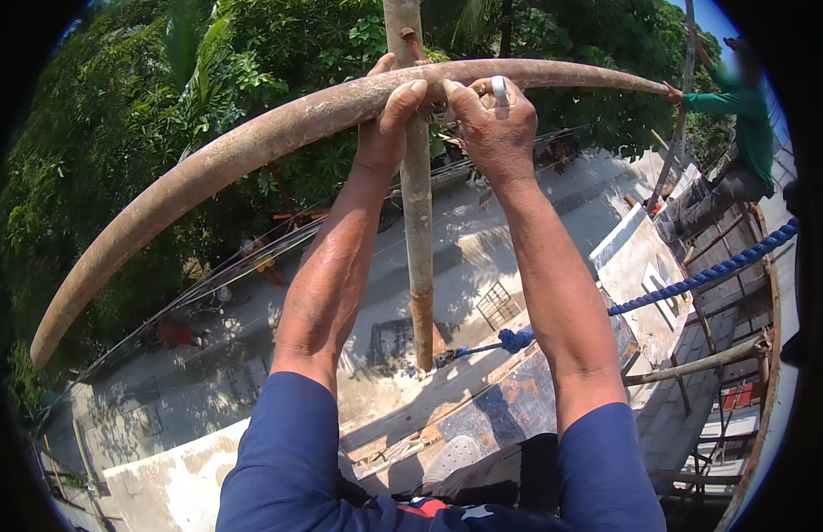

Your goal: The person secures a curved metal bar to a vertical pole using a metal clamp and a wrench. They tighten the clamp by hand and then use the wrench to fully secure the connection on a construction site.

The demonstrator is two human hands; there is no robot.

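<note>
Where one brown pole (207, 170) crosses an upright post (417, 222), my left hand (389, 122) clasps the pole; my right hand (503, 133) curls alongside, contents I cannot tell. Blue rope (695, 282): knotted.

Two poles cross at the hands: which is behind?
The upright pole, lower end near the blue rope; the crosswise pole passes in front, hiding part of it.

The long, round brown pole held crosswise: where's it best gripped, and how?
Best, probably, beside where the long, round brown pole crosses the upright greyish-brown pole, from the near side: it extends both ways there, and its slim roundness allows wrapping.
</note>
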